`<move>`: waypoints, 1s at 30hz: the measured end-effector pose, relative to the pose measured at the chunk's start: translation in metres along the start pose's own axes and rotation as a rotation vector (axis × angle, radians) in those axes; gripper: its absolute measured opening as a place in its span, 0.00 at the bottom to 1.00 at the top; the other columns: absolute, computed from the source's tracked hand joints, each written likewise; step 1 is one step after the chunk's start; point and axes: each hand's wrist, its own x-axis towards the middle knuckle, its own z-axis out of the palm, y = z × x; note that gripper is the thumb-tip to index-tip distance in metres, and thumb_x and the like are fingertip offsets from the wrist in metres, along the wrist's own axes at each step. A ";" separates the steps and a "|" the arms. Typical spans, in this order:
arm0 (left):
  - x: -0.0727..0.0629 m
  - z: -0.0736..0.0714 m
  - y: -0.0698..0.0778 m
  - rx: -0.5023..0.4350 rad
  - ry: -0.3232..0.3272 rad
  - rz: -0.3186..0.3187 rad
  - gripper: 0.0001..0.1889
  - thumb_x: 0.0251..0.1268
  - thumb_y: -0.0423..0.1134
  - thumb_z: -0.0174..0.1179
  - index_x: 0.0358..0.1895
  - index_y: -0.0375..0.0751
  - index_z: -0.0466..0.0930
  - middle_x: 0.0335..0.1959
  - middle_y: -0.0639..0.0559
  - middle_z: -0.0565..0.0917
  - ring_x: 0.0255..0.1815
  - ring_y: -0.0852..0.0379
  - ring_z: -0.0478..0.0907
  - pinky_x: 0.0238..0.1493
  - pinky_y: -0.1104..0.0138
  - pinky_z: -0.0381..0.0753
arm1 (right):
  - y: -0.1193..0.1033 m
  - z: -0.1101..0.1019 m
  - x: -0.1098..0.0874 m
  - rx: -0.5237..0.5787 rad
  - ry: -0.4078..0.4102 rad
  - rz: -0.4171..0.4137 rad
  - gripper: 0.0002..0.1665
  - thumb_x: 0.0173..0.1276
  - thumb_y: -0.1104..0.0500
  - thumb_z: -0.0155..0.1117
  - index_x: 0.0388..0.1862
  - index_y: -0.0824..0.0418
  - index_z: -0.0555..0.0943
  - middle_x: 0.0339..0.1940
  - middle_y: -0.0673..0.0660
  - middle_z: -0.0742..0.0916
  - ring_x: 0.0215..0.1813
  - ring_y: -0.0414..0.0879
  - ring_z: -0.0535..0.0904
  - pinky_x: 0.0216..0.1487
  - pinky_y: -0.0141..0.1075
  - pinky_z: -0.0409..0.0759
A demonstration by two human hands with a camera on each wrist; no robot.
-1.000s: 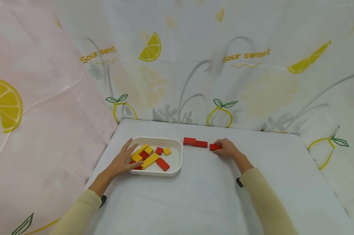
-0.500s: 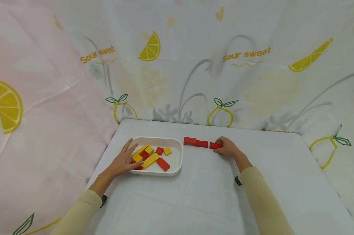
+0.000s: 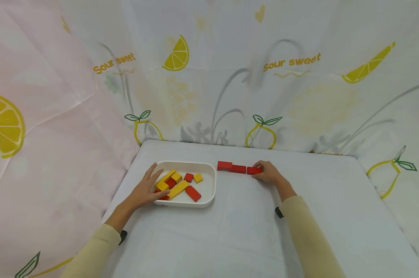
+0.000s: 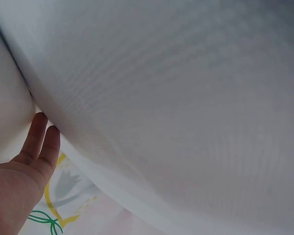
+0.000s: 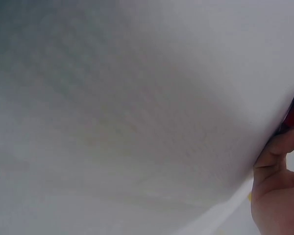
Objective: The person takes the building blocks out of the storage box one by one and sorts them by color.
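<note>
My right hand (image 3: 269,173) pinches a red block (image 3: 252,170) on the table, its left end right at the end of another red block (image 3: 239,169). Beyond that one, a taller-looking red block (image 3: 225,166) carries the row on toward the tray. Over the left side of the white tray (image 3: 211,189) my left hand (image 3: 145,191) is spread, fingers fairly straight across the rim. In the right wrist view a bit of red block (image 5: 293,117) shows between thumb and fingers. Only the left hand's fingers (image 4: 49,147) and the tray's outside appear in the left wrist view.
Inside the tray lie several yellow and red blocks, among them a long yellow block (image 3: 178,190), a red block (image 3: 193,193), a small red cube (image 3: 188,177) and a small yellow cube (image 3: 198,178). A lemon-print cloth (image 3: 209,77) hangs behind the white table (image 3: 237,231).
My right hand has slid the red block slightly left and back, narrowing the gap to the row. The left hand stays at the tray.
</note>
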 end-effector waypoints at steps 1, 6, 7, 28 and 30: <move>0.000 0.000 0.000 0.002 0.000 0.000 0.49 0.57 0.62 0.64 0.78 0.42 0.55 0.81 0.39 0.42 0.77 0.32 0.53 0.67 0.33 0.63 | 0.000 0.000 0.000 0.001 0.002 0.005 0.22 0.65 0.59 0.68 0.56 0.63 0.78 0.53 0.66 0.80 0.55 0.58 0.72 0.56 0.50 0.78; 0.000 0.000 0.000 -0.004 -0.003 -0.002 0.49 0.56 0.62 0.64 0.78 0.42 0.55 0.81 0.39 0.41 0.77 0.32 0.52 0.67 0.33 0.63 | 0.003 0.002 0.004 -0.010 0.003 0.021 0.23 0.65 0.57 0.68 0.57 0.63 0.76 0.54 0.65 0.79 0.56 0.58 0.72 0.57 0.50 0.77; 0.000 0.000 0.000 -0.007 -0.003 -0.002 0.49 0.56 0.62 0.64 0.77 0.42 0.56 0.81 0.39 0.41 0.77 0.32 0.52 0.67 0.33 0.63 | 0.003 0.003 0.005 -0.010 0.002 0.022 0.23 0.66 0.57 0.68 0.57 0.62 0.76 0.54 0.65 0.79 0.56 0.57 0.72 0.57 0.50 0.77; -0.001 -0.001 0.002 -0.019 -0.005 0.004 0.49 0.57 0.61 0.64 0.78 0.42 0.54 0.82 0.40 0.41 0.77 0.32 0.52 0.67 0.33 0.62 | 0.005 0.005 0.010 -0.011 -0.007 0.020 0.21 0.66 0.57 0.68 0.56 0.61 0.77 0.54 0.64 0.80 0.56 0.57 0.72 0.58 0.50 0.76; 0.000 -0.001 0.001 -0.015 -0.002 0.005 0.49 0.57 0.62 0.64 0.78 0.42 0.54 0.82 0.40 0.41 0.77 0.32 0.52 0.67 0.33 0.62 | 0.005 0.005 0.010 -0.004 -0.003 0.020 0.21 0.66 0.57 0.68 0.56 0.61 0.77 0.54 0.65 0.80 0.56 0.57 0.72 0.59 0.50 0.76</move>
